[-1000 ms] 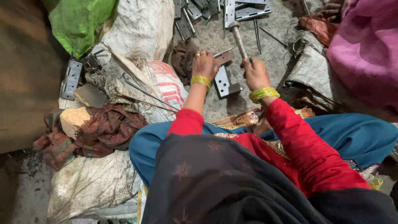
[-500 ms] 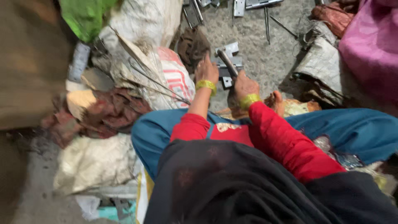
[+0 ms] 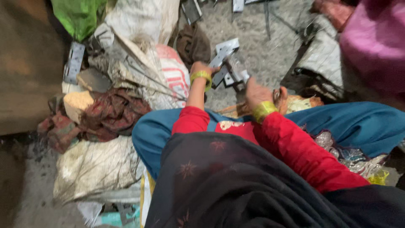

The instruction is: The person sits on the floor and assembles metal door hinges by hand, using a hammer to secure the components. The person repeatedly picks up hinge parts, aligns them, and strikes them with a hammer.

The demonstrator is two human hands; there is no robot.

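Both hands (image 3: 230, 80) on hammer (image 3: 236, 69) (blurred), handle toward right hand.

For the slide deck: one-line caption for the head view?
Seated person's left hand steadies a flat grey metal hinge plate; right hand grips a metal tool over it.

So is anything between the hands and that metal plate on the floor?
Nothing visible. The left hand already touches the metal plate, and the right hand grips a hammer right beside it, though blur hides the exact contact.
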